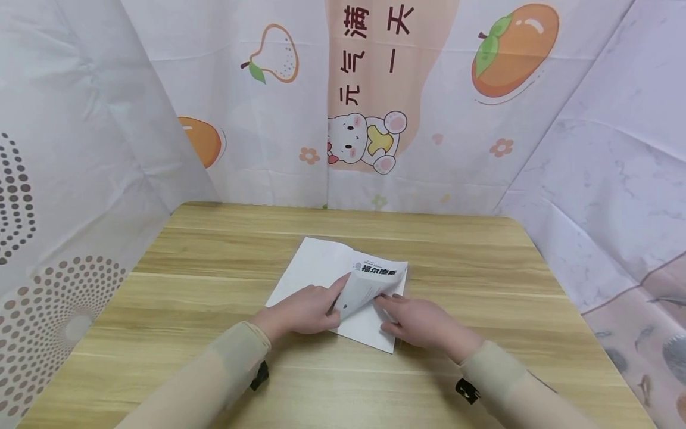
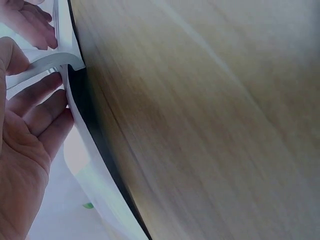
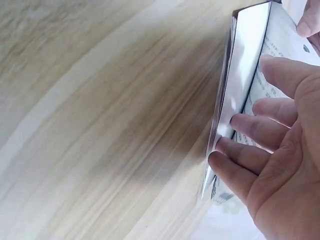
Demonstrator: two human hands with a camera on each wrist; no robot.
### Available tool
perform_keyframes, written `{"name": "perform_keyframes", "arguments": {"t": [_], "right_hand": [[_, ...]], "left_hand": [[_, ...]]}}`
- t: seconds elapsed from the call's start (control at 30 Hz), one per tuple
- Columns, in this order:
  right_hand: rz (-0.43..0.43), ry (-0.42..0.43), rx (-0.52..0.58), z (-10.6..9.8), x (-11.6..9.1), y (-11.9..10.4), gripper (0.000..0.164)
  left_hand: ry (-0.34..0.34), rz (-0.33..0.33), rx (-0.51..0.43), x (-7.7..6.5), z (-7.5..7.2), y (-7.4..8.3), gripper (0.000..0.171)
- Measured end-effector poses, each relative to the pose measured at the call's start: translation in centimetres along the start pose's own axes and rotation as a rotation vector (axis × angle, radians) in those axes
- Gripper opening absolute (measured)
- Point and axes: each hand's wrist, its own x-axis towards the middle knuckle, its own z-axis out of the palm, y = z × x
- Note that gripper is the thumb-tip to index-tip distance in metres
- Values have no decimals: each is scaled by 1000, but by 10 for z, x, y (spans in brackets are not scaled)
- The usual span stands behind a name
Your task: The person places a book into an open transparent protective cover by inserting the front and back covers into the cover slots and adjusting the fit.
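An open book [image 1: 308, 268] lies slightly turned on the wooden table, its left side plain white. A printed page [image 1: 370, 285] with large dark characters near its top curls up over the right side. My left hand [image 1: 305, 308] pinches the lower part of this page; in the left wrist view the bent page [image 2: 47, 62] passes between thumb and fingers. My right hand [image 1: 420, 322] is at the book's right edge, with fingertips at the lifted page. In the right wrist view its fingers [image 3: 265, 131] are loosely extended and touch the book's edge [image 3: 245, 55].
The wooden table [image 1: 214, 286] stretches around the book on every side. A white printed curtain [image 1: 268, 131] hangs behind it, and more cloth hangs at the left and right. Each wrist carries a small black fitting [image 1: 260, 376] under a beige sleeve.
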Motion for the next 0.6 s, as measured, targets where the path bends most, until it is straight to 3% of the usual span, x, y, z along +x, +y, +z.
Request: {"name": "perform_keyframes", "arguments": {"t": [0.33,0.47,0.6], "right_hand": [[-12,10,-95,1,2,-6,60],[-9,-25,-75,-1,3,-6,66],[0,-67,-49,-3,3,-9,77]], "left_hand": [[111,45,162,5,10,10,79],[155,62,214,8,11,16,64],[147,55,193,9,10,19,43]]}}
